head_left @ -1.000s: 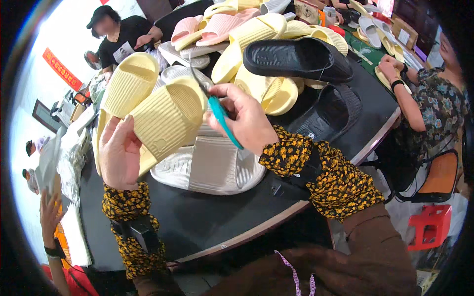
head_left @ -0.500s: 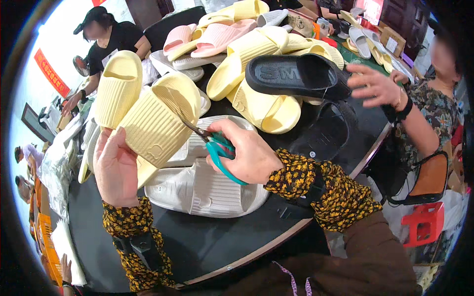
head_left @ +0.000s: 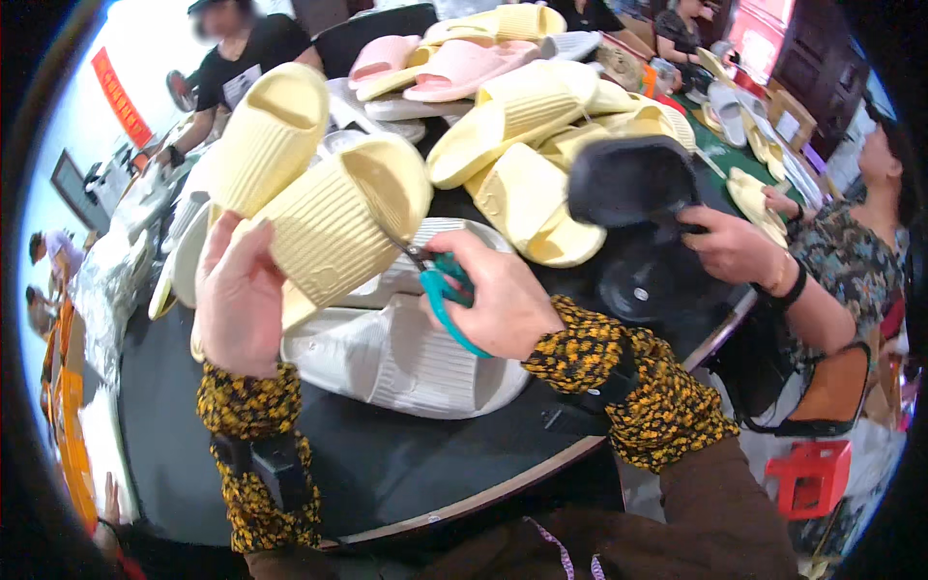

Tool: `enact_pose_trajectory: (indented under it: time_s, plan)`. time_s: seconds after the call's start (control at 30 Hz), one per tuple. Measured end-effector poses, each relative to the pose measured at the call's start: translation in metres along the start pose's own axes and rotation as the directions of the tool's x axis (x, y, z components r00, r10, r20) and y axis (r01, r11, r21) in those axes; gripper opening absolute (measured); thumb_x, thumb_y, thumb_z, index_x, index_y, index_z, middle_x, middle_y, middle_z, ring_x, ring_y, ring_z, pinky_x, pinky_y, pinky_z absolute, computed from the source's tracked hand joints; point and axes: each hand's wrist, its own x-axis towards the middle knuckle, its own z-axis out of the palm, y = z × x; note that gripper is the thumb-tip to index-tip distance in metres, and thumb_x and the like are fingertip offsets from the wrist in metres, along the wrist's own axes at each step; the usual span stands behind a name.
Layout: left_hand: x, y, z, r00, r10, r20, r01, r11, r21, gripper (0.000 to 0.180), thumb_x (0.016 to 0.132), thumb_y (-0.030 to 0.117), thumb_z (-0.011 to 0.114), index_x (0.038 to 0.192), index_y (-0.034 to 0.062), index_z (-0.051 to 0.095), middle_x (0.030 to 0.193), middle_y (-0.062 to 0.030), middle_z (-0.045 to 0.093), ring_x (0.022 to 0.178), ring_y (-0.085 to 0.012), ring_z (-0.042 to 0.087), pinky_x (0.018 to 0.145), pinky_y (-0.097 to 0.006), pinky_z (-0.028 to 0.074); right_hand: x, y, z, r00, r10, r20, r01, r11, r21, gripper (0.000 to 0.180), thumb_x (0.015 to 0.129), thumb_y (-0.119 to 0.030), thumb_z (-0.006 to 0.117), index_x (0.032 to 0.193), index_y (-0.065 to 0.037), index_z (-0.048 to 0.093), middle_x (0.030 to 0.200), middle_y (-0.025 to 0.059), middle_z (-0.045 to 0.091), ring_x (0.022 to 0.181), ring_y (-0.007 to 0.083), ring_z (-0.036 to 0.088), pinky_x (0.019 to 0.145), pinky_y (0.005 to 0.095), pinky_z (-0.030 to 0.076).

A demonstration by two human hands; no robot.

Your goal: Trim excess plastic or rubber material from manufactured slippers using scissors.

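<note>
In my left hand (head_left: pixel 242 295) is a pair of yellow ribbed slide slippers; the front slipper (head_left: pixel 333 237) lies tilted across the other slipper (head_left: pixel 271 140). My right hand (head_left: pixel 507 295) is wrapped round the teal handles of small scissors (head_left: pixel 447 295). The scissors' blades reach the strap edge of the front slipper; their tips are hard to see there. Beneath my hands, white-grey slippers (head_left: pixel 382 362) lie on the black table (head_left: pixel 387 474). To the right, a co-worker's hand (head_left: pixel 730 246) grips a black slipper (head_left: pixel 633 184), blurred by motion.
Yellow slippers (head_left: pixel 527 198) and pink slippers (head_left: pixel 469 72) are heaped beyond my hands. Clear plastic bags (head_left: pixel 111 300) lie at the left. A person in black (head_left: pixel 256 68) stands at the far left. A red stool (head_left: pixel 812 478) and an orange-backed chair (head_left: pixel 807 391) stand at the right.
My view has shifted, and the yellow slippers stay in my left hand with the scissors at the front one. The co-worker's open hand has closed on the black slipper and moved it.
</note>
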Motion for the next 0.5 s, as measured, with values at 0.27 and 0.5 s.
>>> enact_pose_trajectory:
  time_s: [0.27, 0.5]
  plan:
    - [-0.005, 0.005, 0.001, 1.0, 0.012, -0.017, -0.012, 1.0, -0.01, 0.042, 0.081, -0.002, 0.053, 0.121, -0.0028, 0.04, 0.105, -0.0097, 0.057, 0.093, -0.0162, 0.057, 0.081, -0.028, 0.045, -0.004, 0.003, 0.006, 0.991, -0.117, -0.058, 0.122, 0.989, 0.081, 0.041, 0.073, -0.018, 0.068, 0.107, -0.005, 0.05, 0.076, 0.015, 0.061, 0.07, 0.0284, 0.063, 0.063, 0.0359, 0.049]
    - [-0.005, 0.002, -0.002, 0.999, 0.007, -0.044, -0.004, 0.997, 0.071, 0.044, 0.082, 0.0, 0.047, 0.126, -0.0025, 0.04, 0.117, -0.0121, 0.055, 0.103, -0.019, 0.056, 0.088, -0.031, 0.044, -0.003, 0.003, 0.006, 0.991, -0.116, -0.064, 0.119, 0.992, 0.04, 0.04, 0.074, -0.015, 0.067, 0.107, -0.004, 0.05, 0.076, 0.0159, 0.061, 0.071, 0.0297, 0.063, 0.064, 0.0369, 0.048]
